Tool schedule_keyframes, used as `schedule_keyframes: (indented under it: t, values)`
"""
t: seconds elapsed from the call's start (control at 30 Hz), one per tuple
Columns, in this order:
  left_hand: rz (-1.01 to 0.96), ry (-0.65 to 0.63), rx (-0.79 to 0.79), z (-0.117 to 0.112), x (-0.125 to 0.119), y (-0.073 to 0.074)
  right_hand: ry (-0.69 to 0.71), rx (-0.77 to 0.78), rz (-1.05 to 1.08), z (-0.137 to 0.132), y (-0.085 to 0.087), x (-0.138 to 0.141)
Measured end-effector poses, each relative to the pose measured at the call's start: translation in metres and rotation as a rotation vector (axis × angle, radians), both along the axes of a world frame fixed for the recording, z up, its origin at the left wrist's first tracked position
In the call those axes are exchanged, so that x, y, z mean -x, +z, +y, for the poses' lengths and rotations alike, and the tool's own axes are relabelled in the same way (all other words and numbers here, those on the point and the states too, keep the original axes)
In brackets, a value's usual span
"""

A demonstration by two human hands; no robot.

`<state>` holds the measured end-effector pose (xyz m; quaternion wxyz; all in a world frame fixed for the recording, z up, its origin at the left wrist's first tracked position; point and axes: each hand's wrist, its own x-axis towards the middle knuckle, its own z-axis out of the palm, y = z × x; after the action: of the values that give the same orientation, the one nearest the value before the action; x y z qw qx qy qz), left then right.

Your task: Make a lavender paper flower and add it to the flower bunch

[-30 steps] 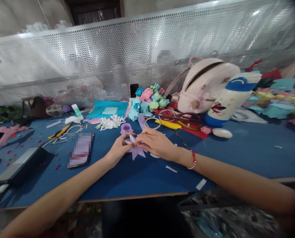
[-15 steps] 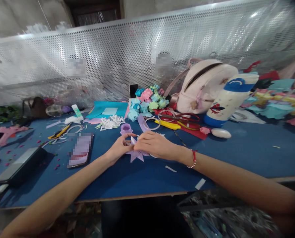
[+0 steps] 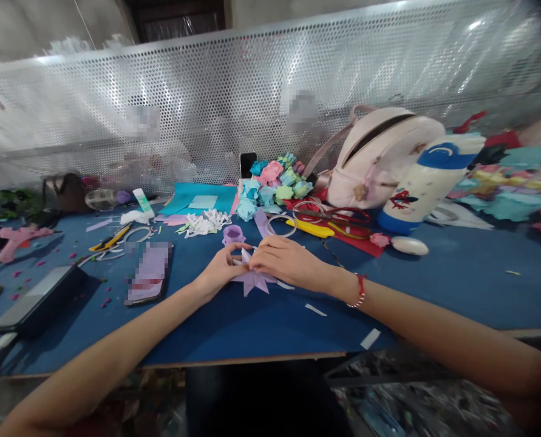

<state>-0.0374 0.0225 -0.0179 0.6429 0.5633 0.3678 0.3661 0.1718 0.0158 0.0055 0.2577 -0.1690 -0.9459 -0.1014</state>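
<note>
Both hands meet over a pale purple paper piece (image 3: 254,283) with pointed, star-like tips, low above the blue tabletop. My left hand (image 3: 220,267) pinches its left side between thumb and fingers. My right hand (image 3: 288,264), with a red and white bracelet at the wrist, has its fingertips closed on the upper part of the same paper. The fingers hide the centre of the piece. Just behind my left hand stands a small purple roll (image 3: 233,235), and a purple paper strip (image 3: 261,222) lies behind my right hand.
White paper scraps (image 3: 206,223), crumpled paper flowers (image 3: 274,182), a yellow cutter (image 3: 311,228) and a bottle (image 3: 427,182) lie behind the hands. A phone (image 3: 150,273), a power bank (image 3: 40,297) and a pink glue gun (image 3: 17,240) are on the left.
The view has shifted slightly. Both hands keep their hold on the purple paper, with the right fingers moved only a little.
</note>
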Motion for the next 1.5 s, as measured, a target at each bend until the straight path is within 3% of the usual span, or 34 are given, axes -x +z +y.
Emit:
schedule_keyframes:
  t: [0.3,0.9,1.3,1.4,1.5]
  values:
    - [-0.003,-0.001,-0.005,-0.001,0.001,0.0,0.024,0.123,0.075,-0.002,0.002,0.0]
    - [0.029,0.013,-0.017,-0.002,-0.001,0.001,0.023,0.08,0.073,-0.003,0.004,0.001]
    - [0.011,0.04,-0.049,-0.003,-0.003,-0.003,-0.001,0.062,-0.049,0.001,-0.001,0.001]
    - [0.004,0.121,-0.088,0.001,0.0,-0.005,0.002,0.139,0.053,0.002,-0.002,-0.001]
    - [-0.019,0.227,-0.134,0.007,0.007,-0.004,-0.029,0.301,0.317,0.008,-0.003,-0.005]
